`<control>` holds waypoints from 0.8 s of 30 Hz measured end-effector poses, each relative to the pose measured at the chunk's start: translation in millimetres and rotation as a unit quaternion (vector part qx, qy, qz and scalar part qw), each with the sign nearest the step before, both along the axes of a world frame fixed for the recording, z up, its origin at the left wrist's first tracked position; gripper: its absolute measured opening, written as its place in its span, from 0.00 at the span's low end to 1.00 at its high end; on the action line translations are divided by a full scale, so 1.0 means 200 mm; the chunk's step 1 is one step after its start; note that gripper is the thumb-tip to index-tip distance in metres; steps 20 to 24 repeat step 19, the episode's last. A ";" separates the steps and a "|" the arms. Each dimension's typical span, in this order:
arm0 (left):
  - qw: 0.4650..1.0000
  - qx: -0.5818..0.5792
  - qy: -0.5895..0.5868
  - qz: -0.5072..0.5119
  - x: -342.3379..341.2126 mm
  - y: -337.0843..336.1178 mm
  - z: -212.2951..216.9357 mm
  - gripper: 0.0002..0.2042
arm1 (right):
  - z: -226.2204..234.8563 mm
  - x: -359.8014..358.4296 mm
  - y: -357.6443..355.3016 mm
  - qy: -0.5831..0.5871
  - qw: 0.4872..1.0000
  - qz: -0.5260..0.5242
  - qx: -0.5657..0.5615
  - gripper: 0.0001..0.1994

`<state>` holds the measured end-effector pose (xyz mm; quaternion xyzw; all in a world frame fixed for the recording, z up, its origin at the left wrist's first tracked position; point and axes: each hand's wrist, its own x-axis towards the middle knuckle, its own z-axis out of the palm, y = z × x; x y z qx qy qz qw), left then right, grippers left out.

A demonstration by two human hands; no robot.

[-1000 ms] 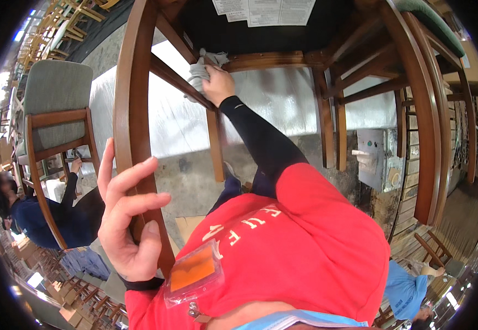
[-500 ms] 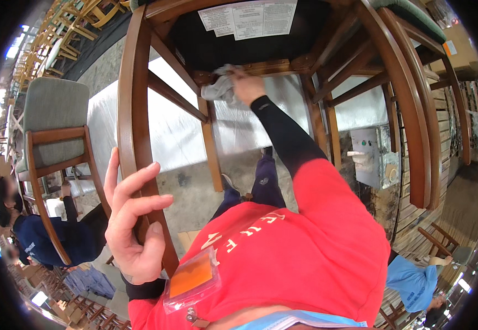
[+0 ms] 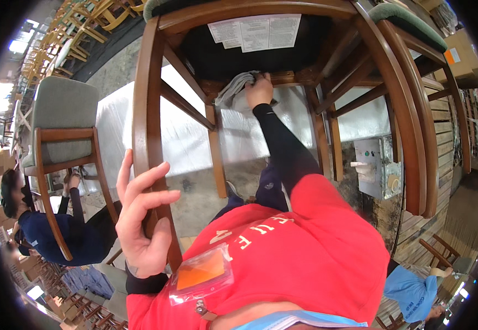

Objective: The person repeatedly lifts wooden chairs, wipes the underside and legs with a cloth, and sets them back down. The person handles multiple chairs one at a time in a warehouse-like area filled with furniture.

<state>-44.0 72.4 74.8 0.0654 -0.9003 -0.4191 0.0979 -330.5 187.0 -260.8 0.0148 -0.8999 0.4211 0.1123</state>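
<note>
A brown wooden chair (image 3: 150, 104) is tipped before me, its black underside (image 3: 217, 61) with white printed labels (image 3: 261, 33) facing me. My right hand (image 3: 259, 91) is closed on a grey cloth (image 3: 233, 91) and holds it against the wooden rail at the lower edge of that underside. Part of the cloth is hidden behind the fingers. At the near left leg is my left hand (image 3: 145, 220), its fingers spread and the palm side against the wood, not wrapped round it.
A second brown chair (image 3: 415, 110) stands close on the right. At left is a grey upholstered chair (image 3: 63, 110) with a person in dark blue (image 3: 57, 234) behind it. A grey metal box (image 3: 374, 165) and a person in light blue (image 3: 412, 291) are at right. Silvery sheeting (image 3: 189, 137) lies beyond the legs.
My right hand has slid slightly right along the rail with the cloth, which is now bunched differently. The view has shifted a little; my left hand stays at the same leg.
</note>
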 end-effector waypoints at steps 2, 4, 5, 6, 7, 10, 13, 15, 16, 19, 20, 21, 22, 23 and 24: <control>1.000 0.014 0.001 -0.011 -0.01 0.00 0.02 0.23 | 0.14 -0.05 -0.01 0.076 0.988 -0.004 -0.135 0.20; 0.999 0.027 -0.002 0.030 0.03 0.00 0.02 0.25 | 0.40 0.00 -0.24 0.038 0.930 -0.015 -0.366 0.18; 0.999 0.035 0.001 0.028 0.02 -0.01 0.00 0.25 | 0.54 0.00 -0.32 0.073 0.875 0.006 -0.478 0.19; 0.998 0.037 -0.007 0.043 0.05 -0.02 -0.02 0.25 | 0.75 0.11 -0.44 0.124 0.846 0.054 -0.516 0.21; 0.999 0.041 0.001 0.028 0.04 -0.02 -0.02 0.26 | 0.87 0.10 -0.54 0.164 0.781 0.053 -0.600 0.22; 1.000 0.024 0.007 0.004 0.03 -0.03 0.01 0.26 | 0.83 0.07 -0.68 0.132 0.877 0.006 -0.462 0.21; 0.999 0.030 0.022 -0.038 -0.01 -0.04 0.02 0.26 | 0.60 -0.02 -0.54 0.101 0.954 0.069 -0.273 0.19; 0.999 0.019 0.020 -0.034 0.02 -0.05 0.02 0.26 | 0.59 -0.03 -0.49 -0.024 0.916 0.100 -0.387 0.20; 0.999 0.016 0.014 -0.028 0.03 -0.05 0.02 0.26 | 0.65 0.00 -0.52 0.011 0.922 0.091 -0.375 0.19; 1.000 0.010 0.008 -0.018 0.07 -0.06 0.04 0.26 | 0.90 0.03 -0.64 0.080 0.953 0.067 -0.284 0.17; 1.000 0.010 0.008 -0.018 0.07 -0.06 0.04 0.26 | 0.90 0.03 -0.64 0.080 0.953 0.067 -0.284 0.17; 1.000 0.010 0.008 -0.018 0.07 -0.06 0.04 0.26 | 0.90 0.03 -0.64 0.080 0.953 0.067 -0.284 0.17; 1.000 0.010 0.008 -0.018 0.07 -0.06 0.04 0.26 | 0.90 0.03 -0.64 0.080 0.953 0.067 -0.284 0.17; 1.000 0.010 0.008 -0.018 0.07 -0.06 0.04 0.26 | 0.90 0.03 -0.64 0.080 0.953 0.067 -0.284 0.17; 1.000 0.010 0.008 -0.018 0.07 -0.06 0.04 0.26 | 0.90 0.03 -0.64 0.080 0.953 0.067 -0.284 0.17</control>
